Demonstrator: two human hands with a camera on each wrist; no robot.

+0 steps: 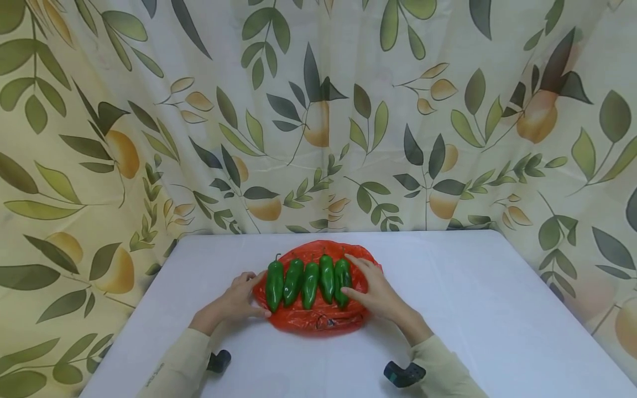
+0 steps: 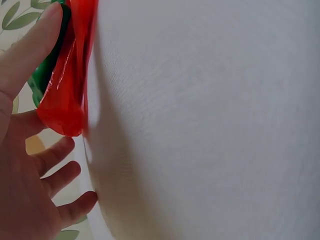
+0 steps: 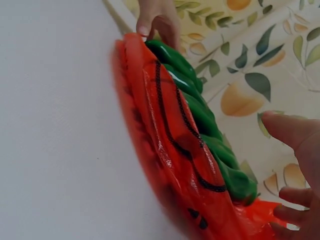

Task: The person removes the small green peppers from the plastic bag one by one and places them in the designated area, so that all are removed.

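Observation:
Several green peppers (image 1: 308, 282) lie side by side on a flattened red plastic bag (image 1: 318, 320) in the middle of the white table. My left hand (image 1: 239, 301) rests at the bag's left edge, thumb against the leftmost pepper (image 2: 47, 70) and the bag (image 2: 67, 95), fingers spread and loose. My right hand (image 1: 375, 290) lies at the bag's right side, straight fingers touching the rightmost pepper. The right wrist view shows the pepper row (image 3: 200, 105) on the bag (image 3: 170, 165), with the right hand (image 3: 295, 165) spread beside it and the left hand (image 3: 157, 22) at the far end.
The white table (image 1: 473, 309) stretches bare to both sides and in front of the bag. A leaf-and-fruit print curtain (image 1: 318, 110) hangs close behind and around it. Black wrist cameras (image 1: 404, 374) sit on my sleeves near the front edge.

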